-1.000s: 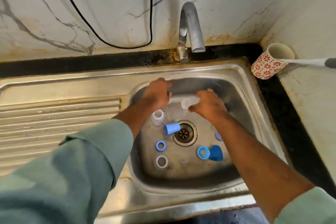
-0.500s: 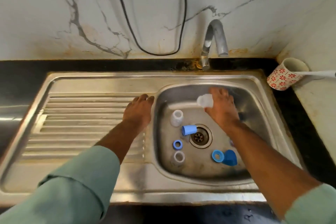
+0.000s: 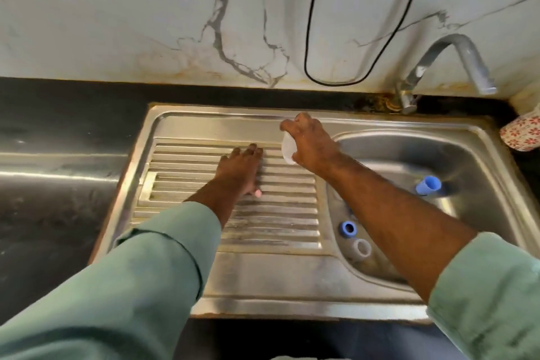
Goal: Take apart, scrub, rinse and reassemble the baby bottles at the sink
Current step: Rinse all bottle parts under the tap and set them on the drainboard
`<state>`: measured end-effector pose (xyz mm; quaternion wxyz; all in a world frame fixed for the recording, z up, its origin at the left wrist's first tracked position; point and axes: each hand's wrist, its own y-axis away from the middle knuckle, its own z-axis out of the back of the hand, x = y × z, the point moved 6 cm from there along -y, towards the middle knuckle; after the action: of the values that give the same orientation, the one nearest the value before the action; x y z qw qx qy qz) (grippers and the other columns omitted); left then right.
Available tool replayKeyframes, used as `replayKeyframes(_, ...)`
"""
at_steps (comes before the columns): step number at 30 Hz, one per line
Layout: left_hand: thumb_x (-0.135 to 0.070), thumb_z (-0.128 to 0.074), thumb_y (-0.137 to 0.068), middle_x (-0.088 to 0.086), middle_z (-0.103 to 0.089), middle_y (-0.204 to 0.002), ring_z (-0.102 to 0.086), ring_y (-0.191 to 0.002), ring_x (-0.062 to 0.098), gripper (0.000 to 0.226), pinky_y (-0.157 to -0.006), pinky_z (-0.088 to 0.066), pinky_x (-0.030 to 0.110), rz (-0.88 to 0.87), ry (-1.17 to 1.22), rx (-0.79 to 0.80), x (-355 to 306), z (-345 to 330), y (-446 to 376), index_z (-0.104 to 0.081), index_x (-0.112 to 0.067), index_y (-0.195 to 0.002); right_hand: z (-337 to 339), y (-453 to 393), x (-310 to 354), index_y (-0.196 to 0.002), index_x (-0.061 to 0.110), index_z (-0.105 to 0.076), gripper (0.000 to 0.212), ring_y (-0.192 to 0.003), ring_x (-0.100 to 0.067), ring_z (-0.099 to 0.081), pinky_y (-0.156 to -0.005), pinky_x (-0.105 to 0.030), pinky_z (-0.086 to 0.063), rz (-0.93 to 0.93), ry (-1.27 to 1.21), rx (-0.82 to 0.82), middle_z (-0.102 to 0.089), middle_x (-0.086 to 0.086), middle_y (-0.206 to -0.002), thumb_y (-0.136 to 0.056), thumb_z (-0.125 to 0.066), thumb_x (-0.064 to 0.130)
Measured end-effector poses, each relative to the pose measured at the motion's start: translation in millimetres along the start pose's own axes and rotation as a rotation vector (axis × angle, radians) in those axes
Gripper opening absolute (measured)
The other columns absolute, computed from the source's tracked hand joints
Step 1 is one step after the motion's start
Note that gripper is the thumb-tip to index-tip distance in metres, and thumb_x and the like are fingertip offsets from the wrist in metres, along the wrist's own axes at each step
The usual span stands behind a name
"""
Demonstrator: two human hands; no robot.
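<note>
Non-task items around the tap [image 3: 447, 67]

Black cable [image 3: 309, 38] loops down the marble wall [image 3: 117, 9] left of the tap; red-flowered cup [image 3: 521, 134] lies right of it, on the dark counter [image 3: 58, 184].

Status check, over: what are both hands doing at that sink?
Left hand flat on drainboard. Right hand grips clear bottle over drainboard. Blue cap in basin. Nothing in the way.

You're looking at a brushed stainless-steel sink [image 3: 482, 137], its ribbed drainboard [image 3: 204, 161] dull and streaked. The tabletop [image 3: 58, 131] is dark polished stone, glossy with reflections. The wall [image 3: 146, 23] is smooth veined marble, rust-stained near the shiny metal tap [image 3: 455, 50]. The bottle [image 3: 287, 149] is cloudy translucent plastic; the cap [image 3: 428, 185] and ring [image 3: 347, 228] are matt blue plastic. Your sleeves [image 3: 131, 286] are soft matt green cloth.
</note>
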<state>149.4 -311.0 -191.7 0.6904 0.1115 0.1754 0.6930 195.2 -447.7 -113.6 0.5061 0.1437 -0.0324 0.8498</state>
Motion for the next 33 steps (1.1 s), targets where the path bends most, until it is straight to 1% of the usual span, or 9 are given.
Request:
replayKeyframes(3, -0.039, -0.090, -0.061, 0.005, -0.040, -0.151, -0.041, -0.136, 0.029, 0.107, -0.107, -0.040, 0.051, -0.042, 0.073, 0.027, 8, -4, -7, -0.032, -0.018, -0.148, -11, -12, 11, -0.136, 0.022, -0.047, 0.064, -0.125, -0.033, -0.042, -0.101, -0.042, -0.043, -0.047, 0.048, 0.021, -0.038, -0.015, -0.138, -0.079, -0.073, 0.004)
replayKeyframes(5, -0.040, -0.091, -0.060, 0.005, -0.048, -0.144, -0.048, -0.129, 0.028, 0.102, -0.103, -0.044, 0.049, -0.056, 0.118, 0.049, 11, -7, -9, -0.038, -0.016, -0.144, -14, -13, 12, -0.137, 0.023, -0.046, 0.066, -0.125, -0.034, -0.041, -0.101, -0.042, -0.043, -0.095, 0.048, 0.027, -0.037, -0.015, -0.139, -0.080, -0.072, 0.003)
replayKeyframes(8, -0.039, -0.091, -0.060, 0.005, -0.045, -0.146, -0.045, -0.131, 0.028, 0.104, -0.103, -0.044, 0.050, -0.087, 0.167, 0.054, 14, -8, -12, -0.037, -0.015, -0.146, -18, -15, 13, -0.142, 0.024, -0.042, 0.074, -0.129, -0.034, -0.039, -0.104, -0.042, -0.042, -0.151, 0.024, 0.035, -0.036, -0.015, -0.141, -0.079, -0.074, 0.002)
replayKeyframes(13, -0.040, -0.088, -0.064, 0.002, -0.029, -0.157, -0.030, -0.140, 0.029, 0.108, -0.107, -0.040, 0.053, -0.118, 0.142, 0.061, 17, -9, -14, -0.028, -0.015, -0.151, -17, -14, 16, -0.148, 0.025, -0.036, 0.084, -0.134, -0.033, -0.035, -0.107, -0.044, -0.040, -0.190, 0.009, 0.046, -0.032, -0.013, -0.147, -0.078, -0.078, 0.007)
replayKeyframes(24, -0.038, -0.086, -0.068, 0.001, -0.026, -0.157, -0.027, -0.140, 0.029, 0.107, -0.109, -0.037, 0.053, -0.128, 0.151, 0.067, 16, -9, -13, -0.025, -0.015, -0.152, -19, -20, 17, -0.149, 0.028, -0.032, 0.090, -0.135, -0.035, -0.034, -0.104, -0.049, -0.042, -0.225, 0.041, 0.028, -0.029, -0.012, -0.150, -0.076, -0.081, 0.013)
replayKeyframes(28, -0.038, -0.086, -0.068, 0.002, -0.025, -0.158, -0.026, -0.142, 0.029, 0.106, -0.109, -0.037, 0.054, -0.119, 0.135, 0.065, 15, -8, -12, -0.026, -0.014, -0.152, -17, -21, 14, -0.150, 0.033, -0.026, 0.101, -0.139, -0.036, -0.027, -0.104, -0.056, -0.042, -0.257, 0.066, 0.058, -0.022, -0.011, -0.154, -0.070, -0.086, 0.024)
replayKeyframes(30, -0.038, -0.086, -0.068, 0.002, -0.025, -0.158, -0.027, -0.141, 0.030, 0.106, -0.109, -0.037, 0.054, -0.104, 0.128, 0.084, 15, -7, -11, -0.026, -0.014, -0.152, -14, -18, 13, -0.150, 0.034, -0.025, 0.103, -0.141, -0.035, -0.024, -0.105, -0.057, -0.040, -0.259, 0.058, 0.045, -0.021, -0.010, -0.156, -0.068, -0.087, 0.029)
replayKeyframes(32, -0.036, -0.085, -0.071, 0.005, -0.028, -0.156, -0.030, -0.140, 0.032, 0.100, -0.109, -0.037, 0.053, -0.073, 0.097, 0.087, 13, -6, -6, -0.029, -0.011, -0.150, -6, -10, 9, -0.150, 0.033, -0.026, 0.102, -0.141, -0.033, -0.023, -0.106, -0.056, -0.039, -0.256, 0.022, -0.007, -0.022, -0.009, -0.156, -0.068, -0.087, 0.030)
replayKeyframes(33, -0.033, -0.083, -0.074, 0.009, -0.032, -0.153, -0.032, -0.139, 0.034, 0.092, -0.109, -0.037, 0.052, -0.064, 0.051, 0.050, 7, -4, 0, -0.033, -0.009, -0.148, -2, -3, 4, -0.150, 0.033, -0.027, 0.101, -0.141, -0.032, -0.023, -0.107, -0.056, -0.038, -0.262, -0.007, -0.035, -0.023, -0.009, -0.156, -0.068, -0.087, 0.029)
